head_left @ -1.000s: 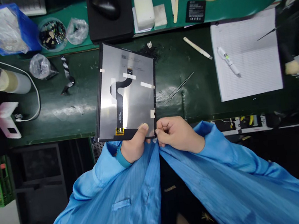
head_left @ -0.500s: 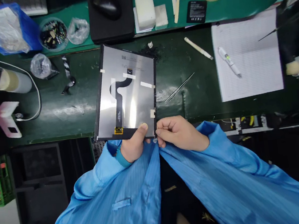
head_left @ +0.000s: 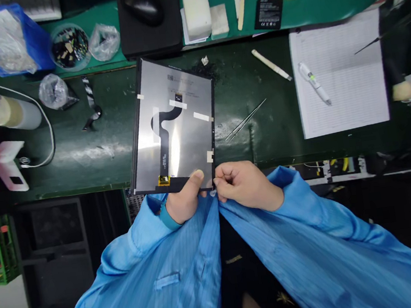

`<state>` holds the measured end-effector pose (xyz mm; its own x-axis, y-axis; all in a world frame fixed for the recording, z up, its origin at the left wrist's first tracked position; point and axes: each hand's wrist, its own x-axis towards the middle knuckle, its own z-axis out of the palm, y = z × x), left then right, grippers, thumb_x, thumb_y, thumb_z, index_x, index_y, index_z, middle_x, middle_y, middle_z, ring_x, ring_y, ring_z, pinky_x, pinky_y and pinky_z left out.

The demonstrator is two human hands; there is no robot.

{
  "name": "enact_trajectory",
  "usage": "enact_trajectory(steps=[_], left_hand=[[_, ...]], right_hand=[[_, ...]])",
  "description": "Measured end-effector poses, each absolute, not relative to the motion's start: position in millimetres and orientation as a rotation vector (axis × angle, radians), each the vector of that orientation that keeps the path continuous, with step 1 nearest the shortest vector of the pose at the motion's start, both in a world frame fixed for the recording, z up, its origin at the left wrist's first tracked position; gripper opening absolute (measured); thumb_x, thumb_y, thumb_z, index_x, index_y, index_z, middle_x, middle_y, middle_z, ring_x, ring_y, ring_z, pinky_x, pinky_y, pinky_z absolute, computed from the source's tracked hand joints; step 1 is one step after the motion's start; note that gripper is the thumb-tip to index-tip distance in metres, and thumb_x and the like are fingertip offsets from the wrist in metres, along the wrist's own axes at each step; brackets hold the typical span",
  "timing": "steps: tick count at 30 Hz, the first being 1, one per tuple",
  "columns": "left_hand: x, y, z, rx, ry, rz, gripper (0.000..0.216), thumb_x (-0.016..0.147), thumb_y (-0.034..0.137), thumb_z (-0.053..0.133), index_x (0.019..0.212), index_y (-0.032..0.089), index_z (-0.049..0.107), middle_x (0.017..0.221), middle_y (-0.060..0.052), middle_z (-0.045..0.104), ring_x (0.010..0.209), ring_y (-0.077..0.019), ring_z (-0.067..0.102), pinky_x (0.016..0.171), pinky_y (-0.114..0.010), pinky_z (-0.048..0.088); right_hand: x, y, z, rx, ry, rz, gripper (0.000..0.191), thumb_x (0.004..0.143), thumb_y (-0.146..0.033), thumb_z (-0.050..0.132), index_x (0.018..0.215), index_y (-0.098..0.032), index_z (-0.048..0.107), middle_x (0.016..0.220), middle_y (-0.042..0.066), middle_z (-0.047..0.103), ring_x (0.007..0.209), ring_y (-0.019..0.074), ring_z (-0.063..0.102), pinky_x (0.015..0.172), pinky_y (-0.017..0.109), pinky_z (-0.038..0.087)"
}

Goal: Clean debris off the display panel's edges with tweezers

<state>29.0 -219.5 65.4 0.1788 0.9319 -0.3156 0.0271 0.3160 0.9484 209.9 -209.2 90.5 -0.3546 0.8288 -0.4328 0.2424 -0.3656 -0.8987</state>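
Note:
A tablet display panel (head_left: 191, 135) is tilted above the near edge of the workbench, its silvery back facing me. Down that back runs a black flex cable (head_left: 164, 146) with a gold connector at the lower end. My left hand (head_left: 186, 197) grips the panel's bottom edge, thumb on top and fingers underneath. At the lower right corner my right hand (head_left: 245, 184) is closed, thumb and index finger pinched against the panel's edge. Whatever is between those fingertips is too small to make out. Metal tweezers (head_left: 245, 120) lie on the bench right of the panel.
A white stick-like tool (head_left: 271, 65) lies beyond the tweezers. On the right, a pen (head_left: 314, 84) rests on a lined paper sheet (head_left: 358, 108). A black mouse (head_left: 142, 4), foam block (head_left: 197, 12), blue bin (head_left: 33, 40) and tub of small parts (head_left: 70, 48) stand along the back.
Both hands keep their hold on the panel's lower edge, almost unmoved. The right wrist has shifted slightly left. The bench scene shifts a little with the camera.

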Motion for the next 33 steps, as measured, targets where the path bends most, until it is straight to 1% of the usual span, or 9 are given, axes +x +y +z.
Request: enact_trajectory(steps=[4, 7, 11, 17, 20, 25, 29, 33], left_hand=[[30.0, -216.6, 69.2, 1.021, 1.174, 0.886, 0.049, 0.097, 0.042, 0.059, 0.053, 0.021, 0.057, 0.051, 0.003, 0.059, 0.048, -0.0132, 0.056, 0.059, -0.032, 0.053], [30.1, -215.9, 70.6, 1.039, 1.181, 0.888, 0.049, 0.097, 0.041, 0.059, 0.052, 0.021, 0.056, 0.05, 0.003, 0.058, 0.046, -0.0128, 0.055, 0.059, -0.031, 0.053], [29.3, -216.7, 69.5, 1.047, 1.175, 0.851, 0.049, 0.097, 0.044, 0.059, 0.053, 0.021, 0.056, 0.05, 0.003, 0.058, 0.047, -0.0128, 0.055, 0.057, -0.031, 0.051], [29.4, -218.0, 66.7, 1.042, 1.182, 0.865, 0.051, 0.098, 0.045, 0.059, 0.053, 0.02, 0.056, 0.051, 0.004, 0.058, 0.046, -0.0115, 0.053, 0.056, -0.029, 0.049], [30.5, -218.1, 66.2, 1.013, 1.163, 0.889, 0.049, 0.097, 0.042, 0.059, 0.053, 0.02, 0.057, 0.05, 0.004, 0.057, 0.046, -0.0115, 0.054, 0.056, -0.029, 0.048], [33.4, -215.4, 68.0, 0.94, 1.109, 1.0, 0.044, 0.096, 0.033, 0.061, 0.054, 0.02, 0.058, 0.049, 0.004, 0.057, 0.045, -0.0111, 0.053, 0.054, -0.029, 0.048], [34.1, -213.1, 69.1, 0.913, 1.083, 1.003, 0.044, 0.094, 0.035, 0.062, 0.053, 0.019, 0.057, 0.048, 0.003, 0.055, 0.041, -0.0104, 0.049, 0.049, -0.029, 0.044], [33.9, -213.4, 69.6, 0.91, 1.118, 0.991, 0.045, 0.093, 0.037, 0.062, 0.052, 0.019, 0.057, 0.047, 0.003, 0.055, 0.04, -0.0103, 0.048, 0.047, -0.029, 0.043]], right_hand=[[215.9, -202.3, 96.2, -1.325, -1.392, 1.931, 0.02, 0.088, -0.026, 0.058, 0.068, -0.021, 0.059, 0.059, -0.001, 0.069, 0.055, 0.0124, 0.065, 0.059, 0.024, 0.051], [218.3, -200.2, 97.0, -1.307, -1.355, 1.992, 0.018, 0.087, -0.027, 0.061, 0.07, -0.021, 0.059, 0.061, -0.001, 0.07, 0.055, 0.013, 0.066, 0.059, 0.025, 0.053], [216.2, -203.2, 94.6, -1.352, -1.369, 1.952, 0.019, 0.083, -0.025, 0.061, 0.066, -0.021, 0.055, 0.057, -0.001, 0.068, 0.052, 0.0125, 0.063, 0.055, 0.024, 0.05], [209.2, -209.4, 89.6, -1.442, -1.449, 1.741, 0.018, 0.08, -0.024, 0.057, 0.063, -0.022, 0.052, 0.051, -0.003, 0.064, 0.046, 0.0108, 0.056, 0.05, 0.023, 0.043], [209.9, -208.4, 90.5, -1.418, -1.432, 1.769, 0.02, 0.083, -0.024, 0.057, 0.063, -0.022, 0.053, 0.052, -0.003, 0.065, 0.048, 0.0112, 0.058, 0.052, 0.023, 0.046], [215.5, -203.2, 95.6, -1.301, -1.363, 1.937, 0.026, 0.091, -0.026, 0.055, 0.067, -0.02, 0.061, 0.059, -0.001, 0.069, 0.056, 0.0127, 0.066, 0.06, 0.025, 0.053], [218.8, -202.1, 96.4, -1.259, -1.338, 1.983, 0.028, 0.094, -0.026, 0.054, 0.068, -0.019, 0.063, 0.061, 0.0, 0.07, 0.058, 0.0132, 0.067, 0.064, 0.027, 0.055], [219.2, -202.2, 96.5, -1.252, -1.346, 1.982, 0.025, 0.093, -0.027, 0.058, 0.07, -0.019, 0.062, 0.061, 0.0, 0.071, 0.058, 0.0134, 0.067, 0.063, 0.027, 0.054]])
